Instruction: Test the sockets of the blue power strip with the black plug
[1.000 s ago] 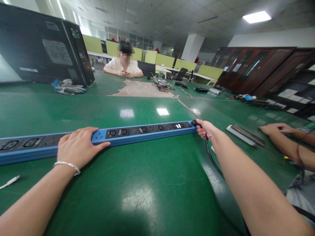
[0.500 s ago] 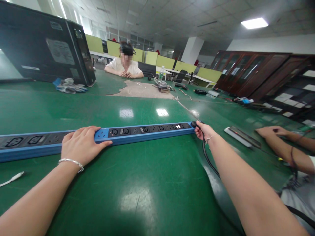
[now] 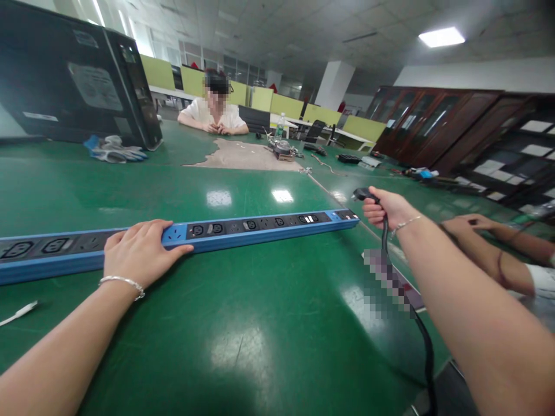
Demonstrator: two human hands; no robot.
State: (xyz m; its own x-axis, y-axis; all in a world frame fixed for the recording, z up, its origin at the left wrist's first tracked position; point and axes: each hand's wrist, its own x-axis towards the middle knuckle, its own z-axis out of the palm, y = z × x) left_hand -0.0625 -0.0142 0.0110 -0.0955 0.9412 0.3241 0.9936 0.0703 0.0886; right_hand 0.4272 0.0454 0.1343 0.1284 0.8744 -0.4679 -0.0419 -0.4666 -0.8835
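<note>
A long blue power strip with black sockets lies across the green table. Over its left part rests my left hand, fingers along the far side and thumb on the near side. My right hand is raised past the strip's right end, closed around a black plug. The plug's prongs point left, apart from the strip. From it a thick black cable hangs down beneath my right forearm to the lower right. The blue socket at the strip's right end shows uncovered.
A large black case and gloves are at the back left. A person sits across the table. Another person's arms rest at right, near a partly blurred flat object. A white cable lies left.
The plug has come out of the strip's right end and moved right and up in my right hand. My left hand stays on the strip. The flat object at right appears in a different place.
</note>
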